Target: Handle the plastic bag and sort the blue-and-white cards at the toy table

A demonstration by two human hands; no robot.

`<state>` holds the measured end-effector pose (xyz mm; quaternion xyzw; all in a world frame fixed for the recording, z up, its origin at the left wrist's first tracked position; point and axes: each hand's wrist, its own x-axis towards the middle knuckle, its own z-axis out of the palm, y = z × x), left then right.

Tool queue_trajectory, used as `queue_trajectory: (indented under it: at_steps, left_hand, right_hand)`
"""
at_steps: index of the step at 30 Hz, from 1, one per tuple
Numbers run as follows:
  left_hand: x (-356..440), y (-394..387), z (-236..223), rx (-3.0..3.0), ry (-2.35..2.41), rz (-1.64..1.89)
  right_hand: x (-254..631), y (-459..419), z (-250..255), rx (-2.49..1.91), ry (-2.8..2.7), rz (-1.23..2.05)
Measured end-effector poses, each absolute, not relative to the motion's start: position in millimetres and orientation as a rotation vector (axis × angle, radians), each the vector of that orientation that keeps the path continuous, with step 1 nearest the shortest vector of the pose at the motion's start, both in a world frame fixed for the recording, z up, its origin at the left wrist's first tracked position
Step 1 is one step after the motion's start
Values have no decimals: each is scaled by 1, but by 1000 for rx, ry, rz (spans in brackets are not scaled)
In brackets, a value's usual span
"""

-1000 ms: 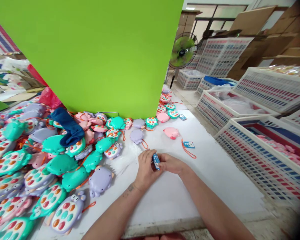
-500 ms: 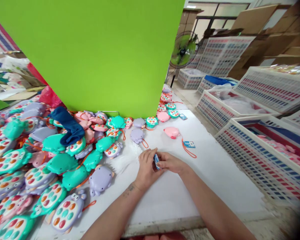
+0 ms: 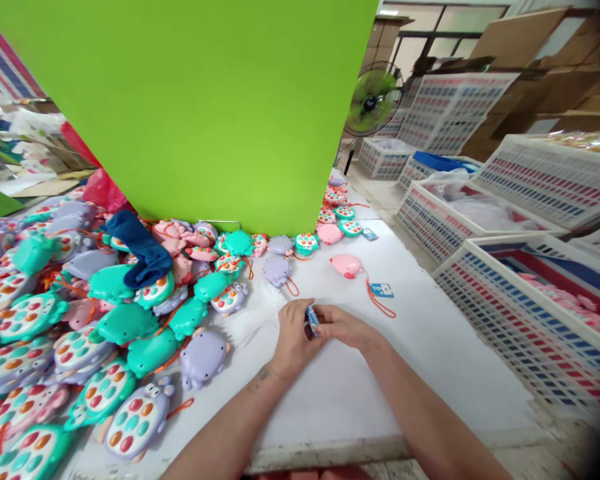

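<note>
The left hand (image 3: 294,338) and right hand (image 3: 343,328) meet above the white worktop (image 3: 360,393), low in the middle of the frame, their fingers (image 3: 333,320) pinching a small blue card tag (image 3: 312,322) between them (its print is too small to read). A slip could drop the tag toward the heaped turtle-shaped toys (image 3: 130,320) at left, where it might be hard to find. Squeezing too hard could crease it, and a careless reach rightward could snag the orange cord (image 3: 377,305) beside the pink toy (image 3: 346,265).
</note>
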<state>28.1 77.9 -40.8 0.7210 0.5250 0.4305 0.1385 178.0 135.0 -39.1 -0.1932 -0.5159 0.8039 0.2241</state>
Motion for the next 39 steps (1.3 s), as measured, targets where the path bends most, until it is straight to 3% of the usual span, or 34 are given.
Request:
queue_trajectory:
  at_steps: [7, 9, 14, 17, 23, 28, 39]
  left_hand:
    - [27, 79, -47, 2114, 1445, 1200]
    - [27, 80, -47, 2107, 1462, 1181]
    - [28, 81, -49, 2108, 1480, 1187]
    - [27, 81, -49, 2103, 1452, 1164]
    - [27, 82, -48, 2097, 1407, 1164]
    - [26, 81, -47, 2088, 1383, 1149]
    - [29, 79, -41, 2105, 1329, 1058]
  right_hand:
    - [200, 140, -9, -784, -1527, 2005]
    - [231, 150, 0, -1025, -1662, 1745]
    - [337, 171, -4, -1906, -1963, 679]
    - [379, 170, -18, -2197, -2104, 417]
    - [390, 157, -38, -2335, -2174, 217]
    - [367, 156, -31, -2199, -2110, 90]
    - [200, 171, -23, -1195, -2317, 589]
